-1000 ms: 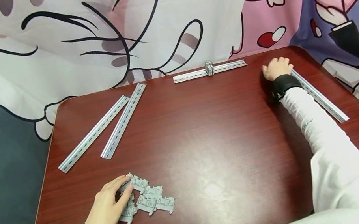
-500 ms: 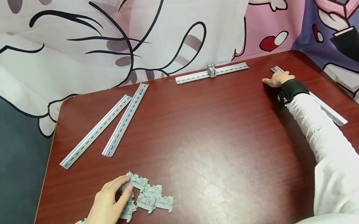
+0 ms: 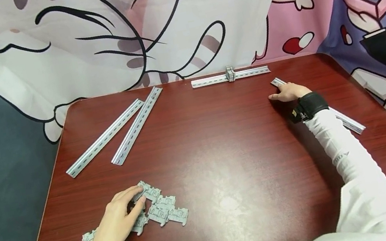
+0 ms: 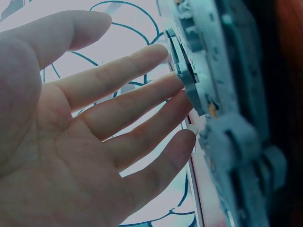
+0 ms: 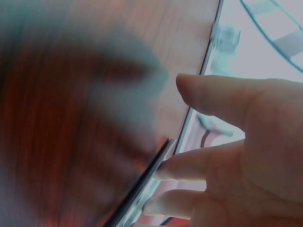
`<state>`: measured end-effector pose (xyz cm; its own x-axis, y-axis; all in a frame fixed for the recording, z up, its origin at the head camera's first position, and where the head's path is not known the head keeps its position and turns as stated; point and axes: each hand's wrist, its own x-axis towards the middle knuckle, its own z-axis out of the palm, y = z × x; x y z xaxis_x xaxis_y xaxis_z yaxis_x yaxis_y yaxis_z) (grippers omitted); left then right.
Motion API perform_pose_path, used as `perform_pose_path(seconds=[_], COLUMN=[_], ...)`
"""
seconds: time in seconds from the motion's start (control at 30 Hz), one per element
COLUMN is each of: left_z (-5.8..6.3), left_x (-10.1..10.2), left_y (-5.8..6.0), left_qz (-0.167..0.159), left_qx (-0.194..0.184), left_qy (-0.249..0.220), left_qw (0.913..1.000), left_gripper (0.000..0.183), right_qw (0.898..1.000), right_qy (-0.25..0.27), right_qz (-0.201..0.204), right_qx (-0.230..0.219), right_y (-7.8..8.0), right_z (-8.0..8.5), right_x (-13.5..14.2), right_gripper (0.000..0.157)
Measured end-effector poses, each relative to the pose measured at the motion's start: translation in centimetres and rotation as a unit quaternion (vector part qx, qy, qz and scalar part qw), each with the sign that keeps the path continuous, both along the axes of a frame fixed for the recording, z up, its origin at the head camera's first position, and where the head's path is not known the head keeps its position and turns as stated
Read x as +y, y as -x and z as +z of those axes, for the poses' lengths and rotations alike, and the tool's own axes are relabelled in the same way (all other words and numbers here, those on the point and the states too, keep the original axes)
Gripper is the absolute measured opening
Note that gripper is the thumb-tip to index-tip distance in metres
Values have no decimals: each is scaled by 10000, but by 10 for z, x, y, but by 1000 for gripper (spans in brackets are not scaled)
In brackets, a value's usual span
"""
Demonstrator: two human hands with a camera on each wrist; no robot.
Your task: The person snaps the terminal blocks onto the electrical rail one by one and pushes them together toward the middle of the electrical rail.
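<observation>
At the right side of the table lies a slotted metal DIN rail (image 3: 349, 120), partly hidden under my right arm. My right hand (image 3: 290, 91) rests at its far end; in the right wrist view the fingers (image 5: 185, 164) reach to the rail's edge (image 5: 146, 183) while the thumb stands apart. On the left, my left hand (image 3: 112, 222) lies over a loose group of grey terminal blocks (image 3: 163, 207). Its fingertips touch the blocks, with fingers spread and nearly straight in the left wrist view, and the palm hides some blocks.
Two more DIN rails, one left (image 3: 105, 138) and one beside it (image 3: 136, 126), lie slanted at the back left. Along the back edge another rail (image 3: 207, 81) carries small grey pieces (image 3: 230, 74). A printed cloth (image 3: 168, 21) hangs behind the brown table (image 3: 228, 144).
My right hand has moved toward me and left, and the right rail's far end has swung left with it. The left hand stays over the terminal blocks. The head view has shifted slightly.
</observation>
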<state>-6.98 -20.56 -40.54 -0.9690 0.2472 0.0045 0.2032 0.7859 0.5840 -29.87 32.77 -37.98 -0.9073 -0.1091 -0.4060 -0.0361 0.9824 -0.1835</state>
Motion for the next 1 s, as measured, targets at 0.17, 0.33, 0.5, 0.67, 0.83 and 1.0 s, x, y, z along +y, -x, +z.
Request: perform_pose_path(seconds=[0.17,0.33,0.5,0.67,0.83,1.0], left_z=[-1,-2,-2,-3,-3,-3], left_x=[-1,-1,-1,-1,-1,-1], left_y=[0,-1,-1,0,0,1], left_qz=[52,82,97,82,88,85], left_qx=[-43,-70,-75,-67,-17,-12], left_qy=[-8,-40,-44,-21,23,51], left_qw=[10000,9999,9999,9999,10000,10000], left_gripper=[36,36,36,35,35,35], right_qw=[9992,9985,9976,9955,9917,9890], right_qy=[43,63,45,93,123,128], right_qz=[377,530,622,819,1192,1374], right_qx=[110,73,308,465,458,536], right_y=[2,2,7,1,-9,-11], right_z=[-3,-5,-22,-23,-14,-19], right_x=[-23,-46,-59,-80,-107,-125], right_gripper=[62,64,70,61,55,62])
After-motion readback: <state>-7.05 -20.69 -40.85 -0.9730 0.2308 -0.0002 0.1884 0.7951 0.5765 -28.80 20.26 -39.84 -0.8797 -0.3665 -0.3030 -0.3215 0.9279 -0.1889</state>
